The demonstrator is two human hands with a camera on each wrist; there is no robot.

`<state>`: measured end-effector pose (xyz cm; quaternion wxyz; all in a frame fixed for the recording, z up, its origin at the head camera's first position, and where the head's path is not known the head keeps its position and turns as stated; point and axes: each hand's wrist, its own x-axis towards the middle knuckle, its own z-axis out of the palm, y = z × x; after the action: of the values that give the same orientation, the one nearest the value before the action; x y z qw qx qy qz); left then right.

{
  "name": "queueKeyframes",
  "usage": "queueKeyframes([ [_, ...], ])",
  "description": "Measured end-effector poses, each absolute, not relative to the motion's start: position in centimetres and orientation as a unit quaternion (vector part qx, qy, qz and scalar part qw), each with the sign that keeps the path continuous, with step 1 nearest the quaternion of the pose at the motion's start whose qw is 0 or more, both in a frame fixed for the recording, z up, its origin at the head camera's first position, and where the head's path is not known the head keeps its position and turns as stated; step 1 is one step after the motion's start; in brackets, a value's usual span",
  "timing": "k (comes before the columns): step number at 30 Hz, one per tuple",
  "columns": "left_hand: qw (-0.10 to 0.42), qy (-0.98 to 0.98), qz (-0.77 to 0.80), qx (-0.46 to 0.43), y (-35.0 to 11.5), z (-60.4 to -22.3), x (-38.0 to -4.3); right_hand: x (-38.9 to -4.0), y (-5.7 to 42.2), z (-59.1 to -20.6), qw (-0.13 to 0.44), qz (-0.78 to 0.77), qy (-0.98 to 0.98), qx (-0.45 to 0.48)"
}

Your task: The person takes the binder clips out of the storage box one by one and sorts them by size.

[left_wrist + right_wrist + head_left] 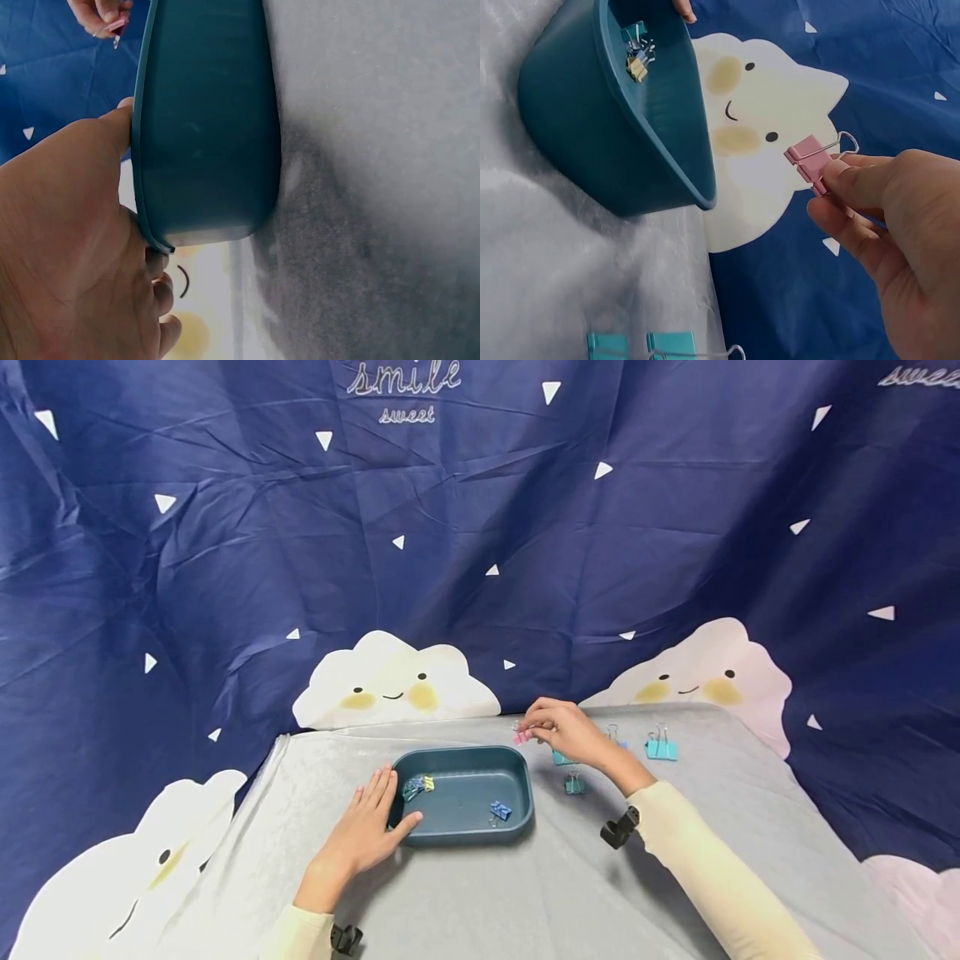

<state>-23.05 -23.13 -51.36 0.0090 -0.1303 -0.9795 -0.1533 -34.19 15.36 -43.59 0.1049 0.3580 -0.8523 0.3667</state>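
My right hand (566,731) pinches a pink binder clip (808,156) between thumb and fingertips, held up just beyond the back right corner of a dark teal bin (465,839). At the bin's left end rests my left hand (358,833), its fingers laid straight along the side and its thumb over the front rim. Inside the bin, a yellow binder clip (429,783) lies beside teal binder clips (412,789) at the left. A blue patterned binder clip (501,811) is near the bin's right end.
Right of the bin, a small teal binder clip (574,783) stands on the grey cloth (525,893). Farther right is a larger turquoise binder clip (662,750). Another turquoise clip (562,759) and a blue clip (619,744) are partly hidden by my right hand. A navy curtain (450,593) hangs behind.
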Motion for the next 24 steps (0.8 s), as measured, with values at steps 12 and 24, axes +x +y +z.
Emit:
queueKeyframes([
  [12, 0.011, -0.979, -0.160, -0.129, -23.1, -51.3, -23.0, -33.6, 18.8, -44.1, 0.130, 0.337, -0.872, 0.331],
  [24, 0.014, -0.978, -0.161, -0.128, -23.1, -51.4, -23.0, -32.6, 22.3, -45.2, 0.140, 0.350, -0.877, 0.297],
])
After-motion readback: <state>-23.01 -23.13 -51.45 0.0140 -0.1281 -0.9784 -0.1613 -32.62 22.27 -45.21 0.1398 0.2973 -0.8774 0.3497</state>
